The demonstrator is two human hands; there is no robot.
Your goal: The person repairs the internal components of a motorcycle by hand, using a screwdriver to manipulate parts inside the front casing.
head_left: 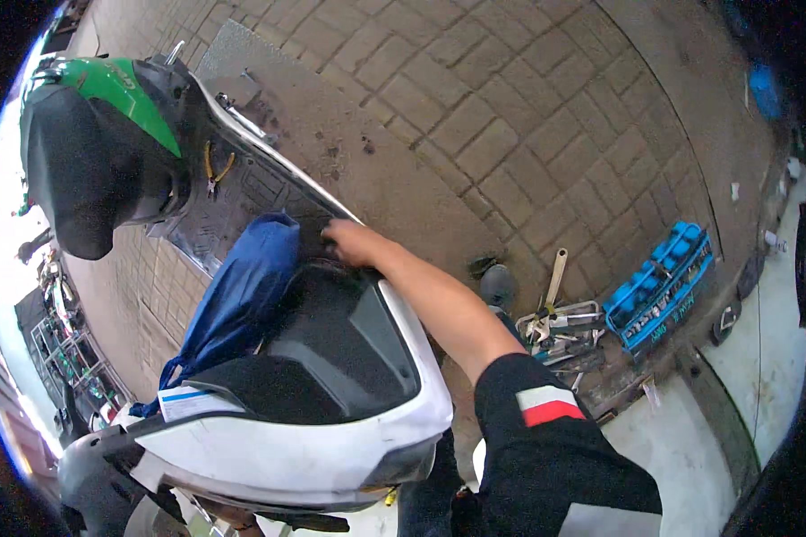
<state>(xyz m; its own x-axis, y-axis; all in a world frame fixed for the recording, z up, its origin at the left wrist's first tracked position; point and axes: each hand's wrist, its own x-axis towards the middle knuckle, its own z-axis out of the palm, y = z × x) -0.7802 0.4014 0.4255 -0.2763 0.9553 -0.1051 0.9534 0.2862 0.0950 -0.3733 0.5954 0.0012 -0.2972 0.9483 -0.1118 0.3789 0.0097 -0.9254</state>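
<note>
A scooter with white side panels (287, 447) and a black upper part (331, 358) stands before me. My right hand (354, 243) reaches to the front of that black part, beside the footboard. Its fingers are bent inward, and whatever lies in them is hidden. Low at the bottom edge, skin of what looks like my left hand (235, 516) shows beneath the tail; its fingers are out of sight. Dark blue cloth (251, 277) is draped along the scooter's left side. Pliers with yellow handles (213, 170) lie on the footboard (260, 192).
The scooter's front has a green panel (121, 89) and a bulky black part (81, 170). On the right, a blue tool rack (658, 291) and a pile of hand tools (560, 331) rest on the ground. Brick paving (510, 116) stretches beyond. Another motorbike (67, 345) stands at left.
</note>
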